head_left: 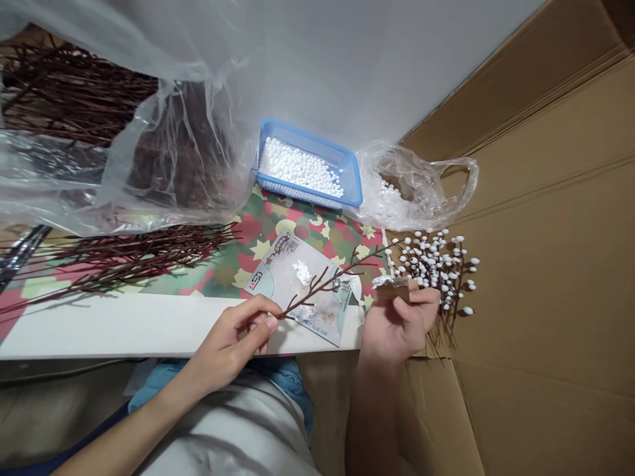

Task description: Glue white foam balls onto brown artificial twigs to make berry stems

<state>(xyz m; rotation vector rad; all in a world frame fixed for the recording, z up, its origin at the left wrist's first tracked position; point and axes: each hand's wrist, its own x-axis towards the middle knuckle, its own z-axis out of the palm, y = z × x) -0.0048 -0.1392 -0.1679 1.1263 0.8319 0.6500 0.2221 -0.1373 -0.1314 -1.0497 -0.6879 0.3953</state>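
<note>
Between thumb and fingers my left hand (231, 340) pinches the lower end of a bare brown artificial twig (325, 283). Its forked stem slants up to the right, above a grey printed card (275, 274) that reads "hot melt glue gun" and carries white blobs (301, 272). My right hand (399, 327), palm up, is closed around a small piece wrapped in crinkled silver foil (391, 287); its exact kind is unclear. Just beyond that hand lies a bunch of twigs tipped with white berries (434, 261).
A blue basket (310, 193) of white foam balls stands at the back, beside a clear plastic bag (417, 195) with more balls. At left lie bare twigs (129, 254) and a large plastic bag (218, 145) of them. Cardboard (550, 264) walls the right side.
</note>
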